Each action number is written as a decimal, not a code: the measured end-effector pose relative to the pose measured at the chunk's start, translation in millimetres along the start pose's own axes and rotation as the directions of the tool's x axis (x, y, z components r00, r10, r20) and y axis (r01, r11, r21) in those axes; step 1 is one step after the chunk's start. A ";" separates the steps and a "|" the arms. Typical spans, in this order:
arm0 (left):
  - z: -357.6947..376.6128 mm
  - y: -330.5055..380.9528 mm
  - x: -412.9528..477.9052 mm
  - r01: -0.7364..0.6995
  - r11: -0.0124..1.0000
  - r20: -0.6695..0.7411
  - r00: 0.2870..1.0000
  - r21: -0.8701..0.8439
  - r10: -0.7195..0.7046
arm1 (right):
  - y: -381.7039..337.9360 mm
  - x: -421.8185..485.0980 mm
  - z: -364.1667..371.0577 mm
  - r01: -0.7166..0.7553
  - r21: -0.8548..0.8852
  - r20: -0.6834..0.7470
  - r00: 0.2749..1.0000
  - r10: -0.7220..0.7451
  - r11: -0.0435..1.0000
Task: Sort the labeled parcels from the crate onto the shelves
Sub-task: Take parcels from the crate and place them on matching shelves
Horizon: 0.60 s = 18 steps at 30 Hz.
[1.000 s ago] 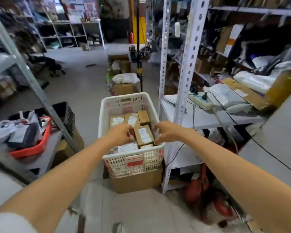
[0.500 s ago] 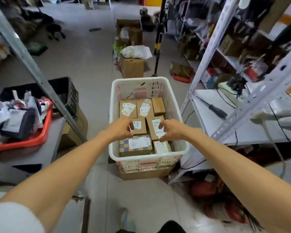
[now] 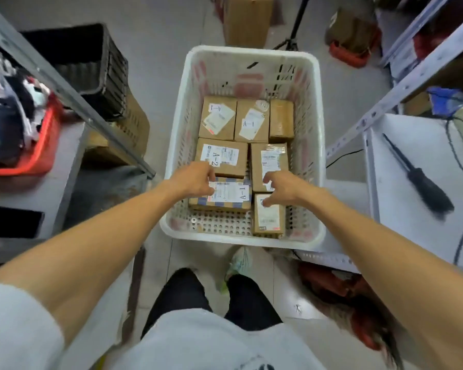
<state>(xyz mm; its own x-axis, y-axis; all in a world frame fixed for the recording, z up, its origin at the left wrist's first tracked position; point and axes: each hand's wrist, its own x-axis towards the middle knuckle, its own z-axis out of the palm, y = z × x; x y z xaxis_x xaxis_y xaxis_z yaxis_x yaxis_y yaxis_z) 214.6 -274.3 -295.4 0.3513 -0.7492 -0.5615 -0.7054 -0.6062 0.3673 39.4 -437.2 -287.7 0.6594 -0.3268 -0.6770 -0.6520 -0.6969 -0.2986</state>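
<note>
A white plastic crate (image 3: 251, 53) stands on the floor between two shelf units and holds several brown labeled parcels. Parcels marked A-1 (image 3: 251, 121) and A-2 (image 3: 221, 157) lie toward the back. A parcel with blue-striped tape marked B-1 (image 3: 230, 194) lies near the front. My left hand (image 3: 195, 180) reaches into the crate and touches the left end of the B-1 parcel with loosely curled fingers. My right hand (image 3: 281, 188) hovers by its right end, above a small parcel (image 3: 267, 217), with fingers spread and bent. Neither hand lifts anything.
A white shelf (image 3: 401, 166) on the right carries a black screwdriver (image 3: 422, 180) and cables. On the left, a grey shelf (image 3: 46, 188) bears a red tray (image 3: 38, 156) of items, next to a black crate (image 3: 102, 65). Cardboard boxes (image 3: 247, 20) stand beyond the white crate.
My view has tilted down and closer to the crate. Both hands have dropped from the rim into the crate, down to the B-1 parcel.
</note>
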 end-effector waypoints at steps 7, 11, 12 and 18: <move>53.8 -25.2 50.9 0.033 0.989 0.150 0.987 0.144 -0.055 | 18.9 62.3 51.0 0.045 -0.083 0.064 0.997 -0.040 0.996; 79.1 -44.8 79.1 0.060 0.997 0.100 0.993 0.058 -0.066 | 25.2 120.2 86.3 0.091 -0.240 0.065 0.995 -0.077 0.966; 85.7 -49.9 84.2 0.073 0.997 0.099 0.992 0.031 -0.076 | 23.4 137.0 93.8 0.105 -0.271 0.079 0.993 -0.086 0.957; 125.6 -64.2 102.2 0.179 0.980 0.174 0.972 -0.090 -0.161 | 22.0 198.0 148.5 0.120 -0.353 0.011 0.992 -0.124 0.928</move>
<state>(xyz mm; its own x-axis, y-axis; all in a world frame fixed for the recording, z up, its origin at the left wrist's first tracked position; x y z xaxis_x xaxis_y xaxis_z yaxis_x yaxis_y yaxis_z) 218.4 -278.4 -469.5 0.3483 -0.5837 -0.7335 -0.5732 -0.7518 0.3260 100.0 -422.5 -528.2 0.7312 -0.2309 -0.6419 -0.3937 -0.9113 -0.1206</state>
